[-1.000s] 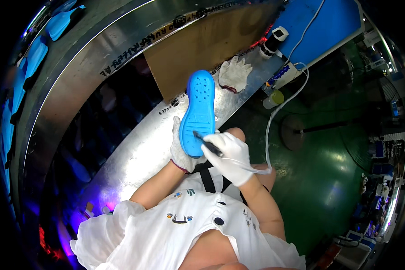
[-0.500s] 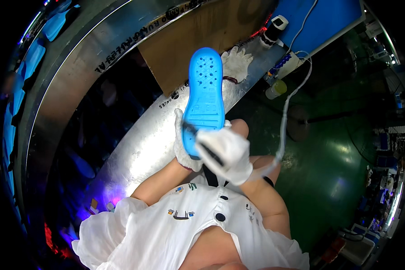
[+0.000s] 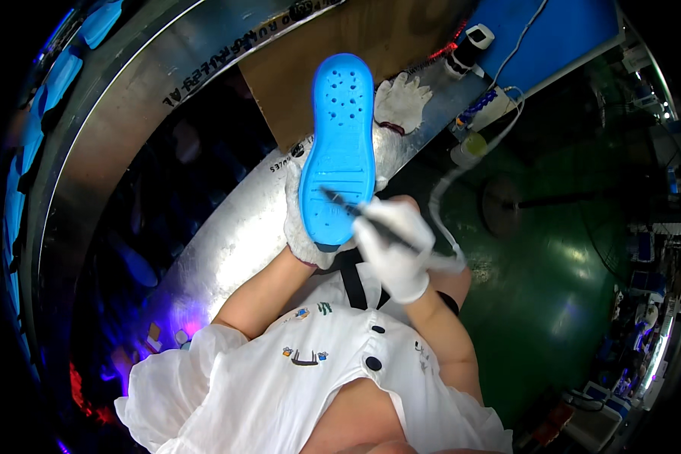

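A bright blue shoe sole (image 3: 339, 147), with small holes toward its far end and raised bars near the heel, points away from me. My left hand (image 3: 301, 231), in a white knitted glove, is closed round its near end from the left and below; some fingers are hidden behind it. In a thin white glove, my right hand (image 3: 396, 250) grips a dark, slim, pen-like tool (image 3: 342, 200). The tool's tip is over the heel area; whether it touches I cannot tell. A pale hose (image 3: 436, 198) trails from near my right wrist toward the back right.
Beneath the sole lies a shiny metal worktop (image 3: 231, 227), with brown cardboard (image 3: 287, 83) and a loose white glove (image 3: 402, 104) beyond it. A black-and-white device (image 3: 469, 51) and a yellowish-lidded container (image 3: 471, 148) stand at the back right. More blue pieces (image 3: 57, 79) line the far left.
The sole has shifted slightly away from me and to the left. My right hand has moved rightward, off the sole's near end, exposing the tool. The hose has swung and curved differently.
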Available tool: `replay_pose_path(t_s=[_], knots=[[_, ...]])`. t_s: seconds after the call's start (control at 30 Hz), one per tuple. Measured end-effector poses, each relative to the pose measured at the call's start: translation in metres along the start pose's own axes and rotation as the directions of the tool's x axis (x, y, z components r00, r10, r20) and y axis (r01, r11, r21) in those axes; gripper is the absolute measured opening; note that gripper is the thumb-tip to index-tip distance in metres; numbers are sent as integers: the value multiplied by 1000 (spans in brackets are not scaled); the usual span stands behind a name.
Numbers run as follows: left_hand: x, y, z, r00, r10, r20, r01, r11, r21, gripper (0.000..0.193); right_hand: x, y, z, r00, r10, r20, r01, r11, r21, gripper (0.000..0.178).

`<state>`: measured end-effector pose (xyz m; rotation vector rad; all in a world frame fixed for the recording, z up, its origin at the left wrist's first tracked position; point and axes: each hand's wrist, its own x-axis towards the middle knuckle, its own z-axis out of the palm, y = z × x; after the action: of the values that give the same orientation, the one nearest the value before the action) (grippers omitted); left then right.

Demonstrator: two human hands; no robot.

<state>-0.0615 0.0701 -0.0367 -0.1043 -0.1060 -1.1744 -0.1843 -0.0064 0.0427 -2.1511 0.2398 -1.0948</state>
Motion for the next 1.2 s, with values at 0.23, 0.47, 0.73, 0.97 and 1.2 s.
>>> replay_pose_path(t_s=[0.23, 0.47, 0.73, 0.97, 1.2], knots=[[1, 11, 5, 991, -131, 6, 131, 991, -24, 102, -2, -3, 4, 909, 412, 56, -410, 863, 295, 17], [9, 26, 36, 974, -225, 14, 216, 949, 229, 86, 3, -12, -8, 957, 277, 90, -287, 949, 132, 20], [20, 59, 30, 868, -354, -348, 485, 752, 445, 81, 18, -10, -26, 894, 111, 433, -245, 932, 266, 18], [32, 71, 60, 882, -370, -291, 459, 545, 701, 54, 22, -22, -27, 855, 3, 518, -70, 991, 111, 19], [36, 81, 75, 947, -127, -294, 313, 171, 934, 34, 24, -29, -35, 884, -150, 443, 171, 985, -8, 23]])
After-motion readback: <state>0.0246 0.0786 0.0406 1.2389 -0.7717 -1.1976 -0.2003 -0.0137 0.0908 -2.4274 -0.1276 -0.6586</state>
